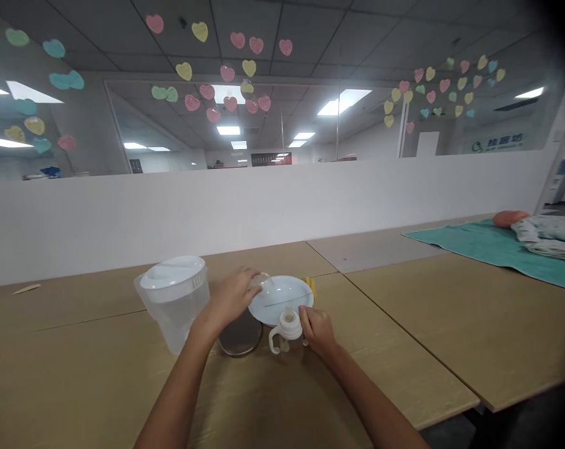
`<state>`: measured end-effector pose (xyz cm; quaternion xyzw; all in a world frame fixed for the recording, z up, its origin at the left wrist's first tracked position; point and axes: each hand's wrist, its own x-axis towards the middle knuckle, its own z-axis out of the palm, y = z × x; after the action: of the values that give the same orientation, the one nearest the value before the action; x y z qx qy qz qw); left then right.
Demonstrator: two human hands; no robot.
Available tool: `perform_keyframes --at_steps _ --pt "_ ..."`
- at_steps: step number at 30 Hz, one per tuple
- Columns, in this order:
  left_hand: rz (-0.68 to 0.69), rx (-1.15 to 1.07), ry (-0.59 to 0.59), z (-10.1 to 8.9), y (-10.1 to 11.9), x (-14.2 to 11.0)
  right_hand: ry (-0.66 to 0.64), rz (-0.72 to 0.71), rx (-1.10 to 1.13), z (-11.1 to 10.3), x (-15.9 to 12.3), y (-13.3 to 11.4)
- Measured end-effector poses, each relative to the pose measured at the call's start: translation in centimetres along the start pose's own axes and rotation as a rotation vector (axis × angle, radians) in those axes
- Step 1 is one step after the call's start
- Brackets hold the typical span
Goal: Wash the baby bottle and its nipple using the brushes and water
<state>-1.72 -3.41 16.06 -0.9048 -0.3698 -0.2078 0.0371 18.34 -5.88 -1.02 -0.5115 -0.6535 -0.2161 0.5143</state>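
My left hand (234,294) is closed around a transparent dome-shaped cap (264,282), held over the left side of a white plate (289,290). In front of the plate, a baby bottle (290,328) with a white collar, a pale teat and two white side handles stands upright on the table. My right hand (318,330) is closed on its right handle, which the fingers mostly hide. A dark round dish (240,335) lies left of the bottle, partly under my left forearm. Something yellow (311,287) shows at the plate's right rim.
A translucent pitcher (176,312) with a white lid stands left of my left hand. On the right, a teal cloth (469,246) bears a folded patterned cloth (551,234) and an orange item (510,218). A white wall with glass above (282,199) closes off the wooden table's back.
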Motion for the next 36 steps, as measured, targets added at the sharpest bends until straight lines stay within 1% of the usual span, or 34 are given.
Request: perform_keyframes --at_steps 2,3,5,8,11,14,20,27,31,36 --pt "0.095 -0.15 -0.016 -0.6 1.5 -0.6 -0.008 0.005 0.014 0.0 0.0 -0.1" --pt "0.115 -0.191 -0.028 -0.7 2.1 -0.9 -0.013 0.01 0.024 0.0 0.0 -0.1" --pt "0.134 -0.231 -0.067 -0.4 3.0 -1.2 -0.028 0.024 0.044 0.0 0.0 -0.1" --pt "0.161 -0.234 -0.156 0.6 3.6 -1.3 -0.044 0.044 0.057 0.0 0.0 0.0" --pt "0.189 -0.221 -0.21 1.6 3.7 -1.2 -0.045 0.052 0.054 0.2 0.0 0.1" --pt "0.183 -0.234 -0.21 2.0 3.7 -1.1 -0.048 0.053 0.045 0.3 -0.1 0.1" --pt "0.13 -0.274 -0.237 2.1 3.4 -0.6 -0.045 0.058 0.042 0.3 -0.1 -0.1" --pt "0.081 -0.356 -0.273 2.3 2.7 0.0 -0.007 0.086 0.072 0.2 0.1 -0.4" --pt "0.095 -0.362 -0.295 2.1 2.9 0.1 -0.002 0.132 0.119 0.3 -0.1 -0.5" --pt "0.137 -0.315 -0.3 1.8 3.1 0.2 0.042 0.152 0.177 0.7 -0.4 -0.5"
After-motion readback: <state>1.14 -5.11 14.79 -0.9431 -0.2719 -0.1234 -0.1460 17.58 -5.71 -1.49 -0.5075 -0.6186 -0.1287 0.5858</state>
